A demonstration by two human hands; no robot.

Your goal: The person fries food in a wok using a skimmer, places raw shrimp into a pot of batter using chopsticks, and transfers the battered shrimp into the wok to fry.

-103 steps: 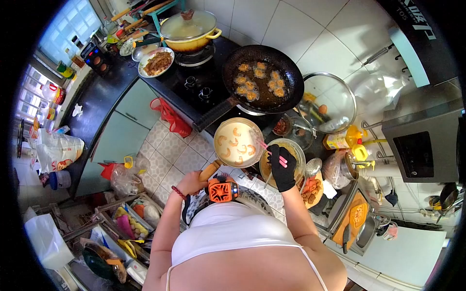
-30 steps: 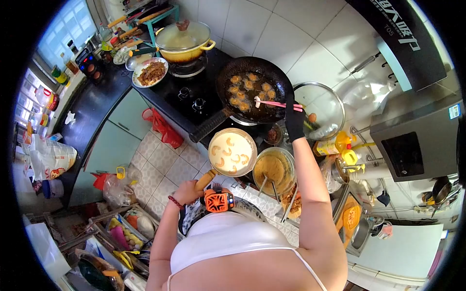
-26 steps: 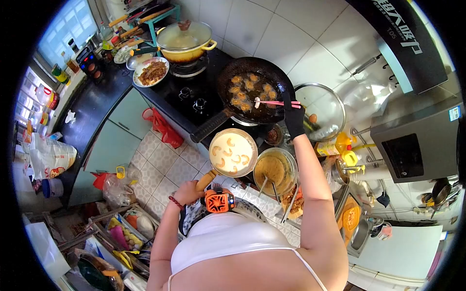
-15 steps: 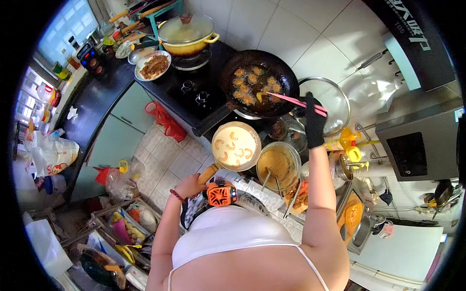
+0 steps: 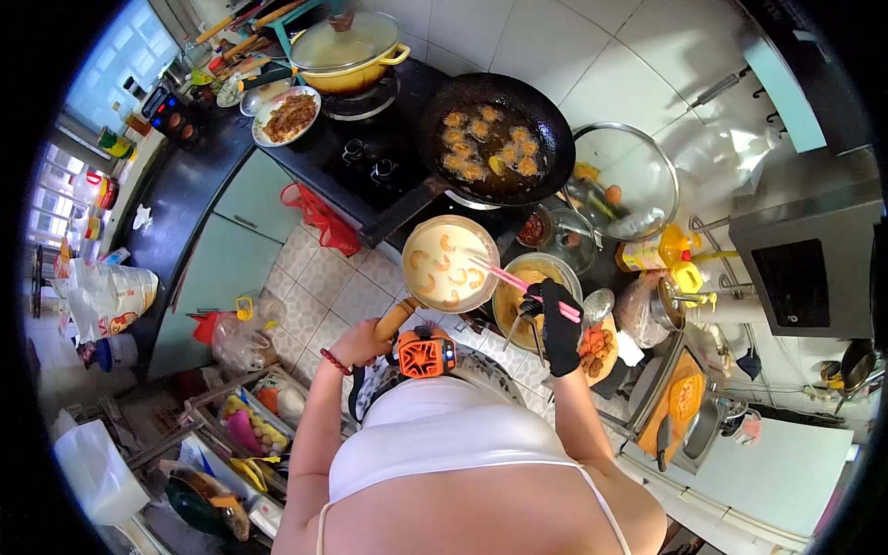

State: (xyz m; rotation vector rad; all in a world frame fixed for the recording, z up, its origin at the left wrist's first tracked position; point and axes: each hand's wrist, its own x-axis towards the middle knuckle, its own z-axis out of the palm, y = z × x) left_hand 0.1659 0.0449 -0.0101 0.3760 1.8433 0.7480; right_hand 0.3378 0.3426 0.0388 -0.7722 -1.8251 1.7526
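The left hand (image 5: 363, 342) clasps the wooden handle (image 5: 398, 318) of a pan (image 5: 485, 295) holding shrimp (image 5: 458, 276) in pale liquid (image 5: 430, 242); the gloved right hand (image 5: 558, 324), apart, grips pink chopsticks (image 5: 525, 285) above its right side. Beyond sits a wok (image 5: 555, 129) of frying pieces (image 5: 463, 149); far left, a lidded pot (image 5: 350, 54).

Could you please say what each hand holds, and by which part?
Left hand: a pan, by its wooden handle. Right hand: pink chopsticks, toward their rear ends.

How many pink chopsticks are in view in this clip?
2 pink chopsticks: both in the black-gloved right hand, tips blurred at the saucepan that the left hand holds. The glove hides part of them; others may be hidden.
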